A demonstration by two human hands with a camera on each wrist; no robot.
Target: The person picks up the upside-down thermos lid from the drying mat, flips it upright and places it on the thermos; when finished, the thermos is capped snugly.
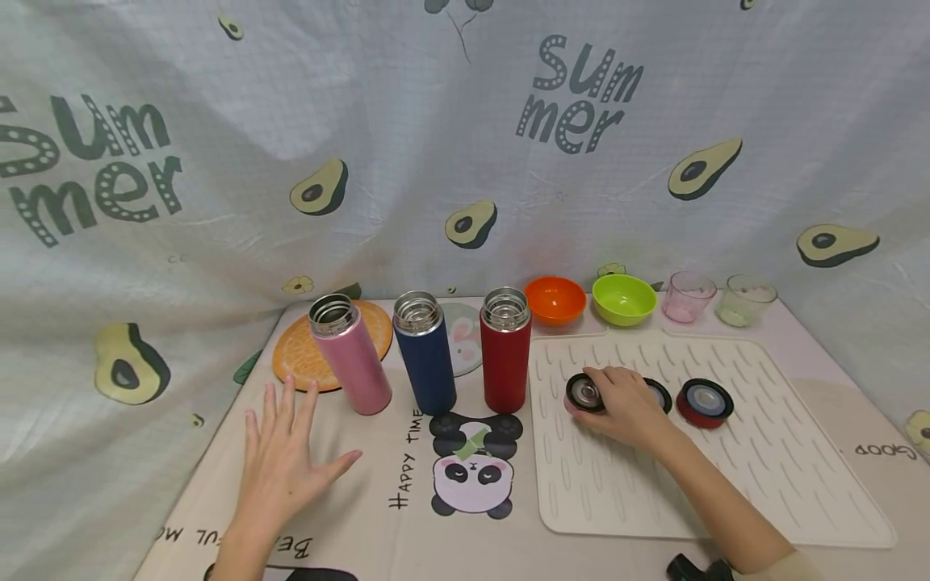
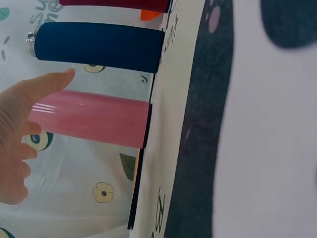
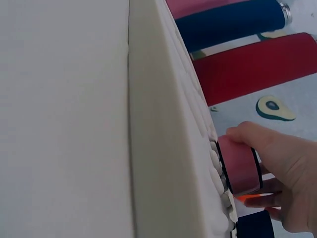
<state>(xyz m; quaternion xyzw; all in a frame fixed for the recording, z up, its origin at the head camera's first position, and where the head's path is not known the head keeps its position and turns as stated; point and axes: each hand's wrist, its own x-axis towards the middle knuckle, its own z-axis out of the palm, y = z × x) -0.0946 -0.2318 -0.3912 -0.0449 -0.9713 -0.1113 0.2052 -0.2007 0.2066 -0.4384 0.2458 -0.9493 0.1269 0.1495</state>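
Observation:
Three steel-rimmed thermos bottles without lids stand in a row: pink (image 1: 356, 367), dark blue (image 1: 429, 371) and red (image 1: 504, 371). My left hand (image 1: 279, 464), fingers spread and holding nothing, is in front of the pink bottle and apart from it. On the ribbed cream mat (image 1: 617, 504), my right hand (image 1: 628, 403) grips the pink lid (image 3: 237, 166) by its side, thumb and fingers around it. The lid's open underside faces up. To its right sit the dark blue lid (image 3: 255, 225), partly hidden by the hand in the head view, and the red lid (image 1: 703, 413).
Behind the mat stand an orange bowl (image 1: 555, 301), a green bowl (image 1: 625, 300), a pink glass (image 1: 687, 298) and a greenish glass (image 1: 744, 303). An orange-slice placemat (image 1: 298, 355) lies behind the pink bottle. A black object (image 1: 690, 568) shows at the bottom edge.

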